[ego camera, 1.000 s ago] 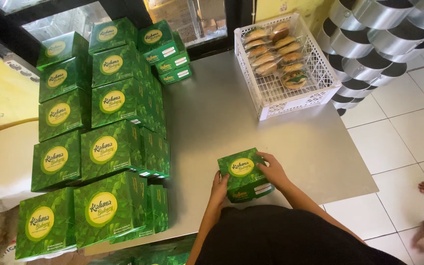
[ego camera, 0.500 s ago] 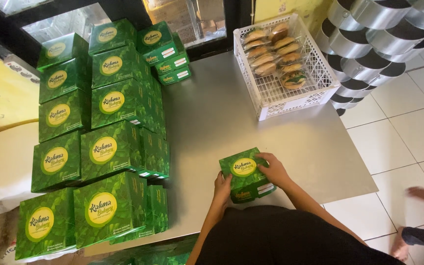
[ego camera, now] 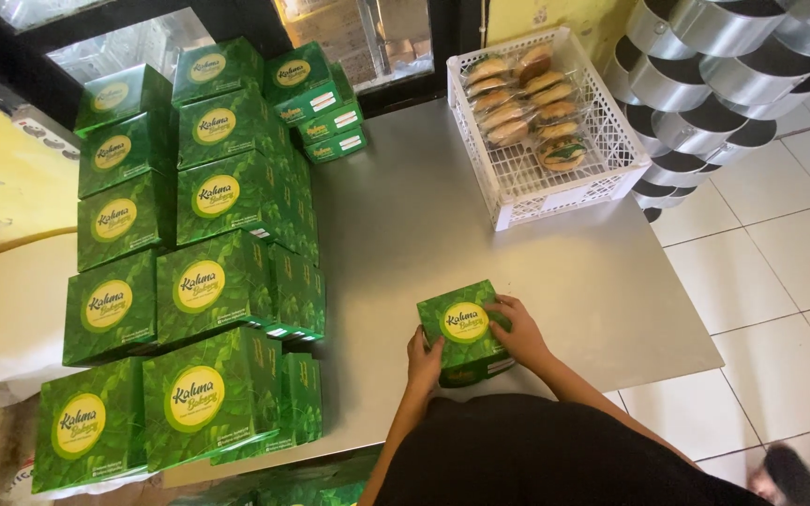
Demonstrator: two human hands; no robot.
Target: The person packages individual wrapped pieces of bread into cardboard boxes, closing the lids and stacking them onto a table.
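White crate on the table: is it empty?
No, the white crate holds wrapped round pastries along its far side, away from the hands on the green box.

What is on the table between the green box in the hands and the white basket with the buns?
Nothing. In the head view, only bare grey table lies between the held green box and the white basket.

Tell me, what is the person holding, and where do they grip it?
A green box, left hand at its left side, right hand over its top right edge.
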